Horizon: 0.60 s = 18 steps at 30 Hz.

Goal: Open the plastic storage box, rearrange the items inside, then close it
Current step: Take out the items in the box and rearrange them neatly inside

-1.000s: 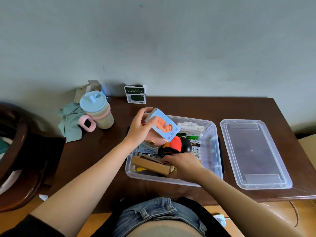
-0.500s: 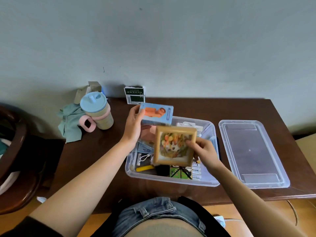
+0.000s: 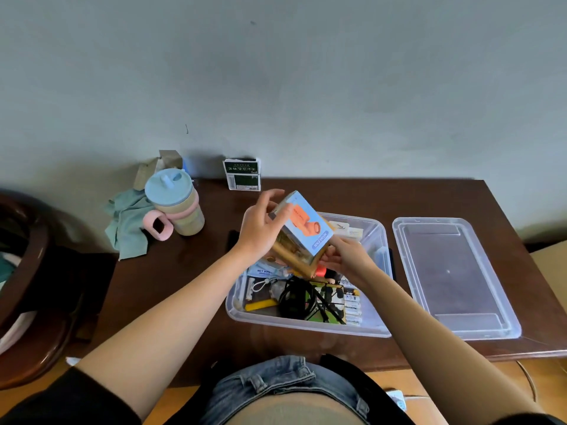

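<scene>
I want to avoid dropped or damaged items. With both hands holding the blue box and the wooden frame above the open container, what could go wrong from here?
1. The light blue cardboard box lies stacked on the tilted wooden picture frame. The left hand and right hand grip only the edges, so one may slide off.
2. A falling item could hit the tangled black cable in the clear plastic storage box.

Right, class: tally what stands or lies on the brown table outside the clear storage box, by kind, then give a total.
Clear plastic lid: 1
Blue-lidded cup with pink handle: 1
Green cloth: 1
Green-and-white carton: 1
Open cardboard box: 1
Total: 5
</scene>
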Available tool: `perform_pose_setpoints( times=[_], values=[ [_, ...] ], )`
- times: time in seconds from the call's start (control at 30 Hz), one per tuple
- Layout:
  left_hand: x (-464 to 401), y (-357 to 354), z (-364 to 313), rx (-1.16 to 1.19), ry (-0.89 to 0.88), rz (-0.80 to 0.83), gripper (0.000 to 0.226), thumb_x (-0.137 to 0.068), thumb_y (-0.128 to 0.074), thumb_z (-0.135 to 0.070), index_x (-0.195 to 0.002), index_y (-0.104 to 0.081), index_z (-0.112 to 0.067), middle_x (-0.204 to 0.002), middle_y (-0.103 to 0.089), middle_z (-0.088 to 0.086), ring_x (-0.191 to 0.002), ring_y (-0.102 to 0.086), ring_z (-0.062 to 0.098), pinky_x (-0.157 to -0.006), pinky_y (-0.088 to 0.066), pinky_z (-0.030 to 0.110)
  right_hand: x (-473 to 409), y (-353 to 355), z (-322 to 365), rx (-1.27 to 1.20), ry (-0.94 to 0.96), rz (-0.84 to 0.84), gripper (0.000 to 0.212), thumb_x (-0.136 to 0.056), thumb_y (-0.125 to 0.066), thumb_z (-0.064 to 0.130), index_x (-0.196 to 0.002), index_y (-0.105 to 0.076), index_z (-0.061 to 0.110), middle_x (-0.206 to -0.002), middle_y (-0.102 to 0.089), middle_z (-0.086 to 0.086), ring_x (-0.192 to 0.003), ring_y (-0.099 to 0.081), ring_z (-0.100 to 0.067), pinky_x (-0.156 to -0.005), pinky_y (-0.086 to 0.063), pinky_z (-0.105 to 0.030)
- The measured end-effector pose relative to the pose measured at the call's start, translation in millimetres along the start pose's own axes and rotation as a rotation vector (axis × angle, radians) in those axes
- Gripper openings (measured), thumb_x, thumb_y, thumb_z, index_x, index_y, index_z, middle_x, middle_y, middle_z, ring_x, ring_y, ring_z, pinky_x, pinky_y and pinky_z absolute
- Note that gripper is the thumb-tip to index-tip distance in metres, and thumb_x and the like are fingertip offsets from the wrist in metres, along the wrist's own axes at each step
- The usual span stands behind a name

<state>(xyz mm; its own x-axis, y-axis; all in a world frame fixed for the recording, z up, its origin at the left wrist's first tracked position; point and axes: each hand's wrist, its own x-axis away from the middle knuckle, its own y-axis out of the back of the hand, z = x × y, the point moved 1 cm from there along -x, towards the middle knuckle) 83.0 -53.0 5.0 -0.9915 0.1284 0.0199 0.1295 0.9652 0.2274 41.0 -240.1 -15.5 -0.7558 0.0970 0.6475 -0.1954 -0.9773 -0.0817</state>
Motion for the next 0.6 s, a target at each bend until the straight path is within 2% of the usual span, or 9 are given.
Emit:
perform_pose_setpoints(
  times=[0.1, 0.13, 0.2, 0.3, 0.37, 0.43, 0.5, 0.57, 0.6],
  values=[
    [-1.5, 0.3, 5.7, -0.065, -0.037, -0.007, 0.032, -0.092, -0.058, -0.038, -0.122, -0.051, -0.029, -0.083, -0.055, -0.002, -0.081, -0.063, 0.014, -0.065, -0.050, 0.019, 12.5, 2.6, -2.1, 0.178, 0.006, -0.045, 0.021, -0.094, -0.056, 0.023, -0.083, -0.062, 0.007, -0.063, -0.058, -0.008, -0.051, -0.063, -0.015, -0.049, -0.055, -0.023],
    [-2.7, 0.3, 7.6, -0.086, -0.047, -0.011, 0.030, -0.092, -0.056, -0.038, -0.121, -0.051, -0.031, -0.085, -0.055, 0.001, -0.083, -0.062, 0.015, -0.067, -0.051, 0.019, 18.3, 4.6, -3.3, 0.303, 0.046, -0.085, 0.022, -0.095, -0.053, 0.022, -0.081, -0.062, 0.007, -0.063, -0.058, -0.007, -0.049, -0.060, -0.012, -0.047, -0.053, -0.023],
    [-5.3, -0.6, 10.8, -0.133, -0.055, -0.022, 0.031, -0.090, -0.053, -0.045, -0.119, -0.053, -0.035, -0.092, -0.054, 0.007, -0.090, -0.059, 0.021, -0.078, -0.052, 0.031, 31.5, 7.2, -5.6, 0.538, 0.179, -0.078, 0.024, -0.095, -0.051, 0.019, -0.075, -0.062, 0.010, -0.060, -0.058, -0.004, -0.045, -0.055, -0.009, -0.047, -0.049, -0.025],
    [-6.1, -1.9, 14.1, -0.168, -0.046, -0.044, 0.035, -0.084, -0.046, -0.054, -0.114, -0.056, -0.039, -0.093, -0.050, -0.001, -0.096, -0.055, 0.023, -0.090, -0.049, 0.043, 53.1, -6.2, -11.4, 0.702, 0.159, 0.314, 0.024, -0.096, -0.050, 0.018, -0.082, -0.068, 0.013, -0.067, -0.065, -0.001, -0.057, -0.060, -0.008, -0.054, -0.051, -0.022],
    [-6.2, -2.2, 15.4, -0.171, -0.051, -0.069, 0.033, -0.080, -0.044, -0.059, -0.107, -0.055, -0.043, -0.090, -0.049, -0.010, -0.095, -0.056, 0.017, -0.090, -0.049, 0.041, 55.4, -25.6, -19.7, 0.805, 0.071, 0.533, 0.027, -0.100, -0.044, 0.019, -0.100, -0.069, 0.009, -0.089, -0.071, -0.004, -0.078, -0.064, -0.007, -0.069, -0.053, -0.019],
    [-7.0, -2.6, 16.6, -0.161, -0.043, -0.076, 0.036, -0.077, -0.041, -0.064, -0.104, -0.055, -0.044, -0.089, -0.050, -0.010, -0.096, -0.055, 0.015, -0.091, -0.048, 0.040, 47.4, -50.3, -27.7, 0.915, 0.042, 0.611, 0.033, -0.102, -0.039, 0.020, -0.116, -0.063, 0.004, -0.112, -0.067, -0.009, -0.095, -0.060, -0.011, -0.087, -0.049, -0.022],
    [-8.0, -3.5, 17.5, -0.154, -0.007, -0.051, 0.043, -0.075, -0.039, -0.067, -0.105, -0.055, -0.041, -0.094, -0.055, -0.002, -0.104, -0.054, 0.020, -0.094, -0.046, 0.044, 31.7, -75.4, -36.9, 0.962, 0.005, 0.598, 0.037, -0.102, -0.039, 0.022, -0.123, -0.058, -0.002, -0.123, -0.061, -0.017, -0.106, -0.058, -0.022, -0.096, -0.043, -0.031],
    [-8.7, -3.2, 18.2, -0.131, 0.019, -0.016, 0.048, -0.075, -0.039, -0.069, -0.106, -0.056, -0.037, -0.100, -0.059, 0.005, -0.109, -0.053, 0.025, -0.095, -0.045, 0.048, 12.6, -96.3, -47.3, 0.926, -0.110, 0.585, 0.031, -0.099, -0.044, 0.013, -0.119, -0.056, -0.007, -0.126, -0.057, -0.024, -0.109, -0.059, -0.032, -0.089, -0.048, -0.033],
    [-8.9, -2.7, 18.3, -0.115, 0.028, -0.004, 0.049, -0.075, -0.040, -0.069, -0.107, -0.056, -0.035, -0.101, -0.060, 0.006, -0.110, -0.054, 0.027, -0.095, -0.046, 0.050, 4.2, -104.2, -52.7, 0.870, -0.197, 0.561, 0.025, -0.097, -0.046, 0.008, -0.114, -0.058, -0.007, -0.121, -0.060, -0.025, -0.100, -0.064, -0.030, -0.080, -0.051, -0.028]
  ],
)
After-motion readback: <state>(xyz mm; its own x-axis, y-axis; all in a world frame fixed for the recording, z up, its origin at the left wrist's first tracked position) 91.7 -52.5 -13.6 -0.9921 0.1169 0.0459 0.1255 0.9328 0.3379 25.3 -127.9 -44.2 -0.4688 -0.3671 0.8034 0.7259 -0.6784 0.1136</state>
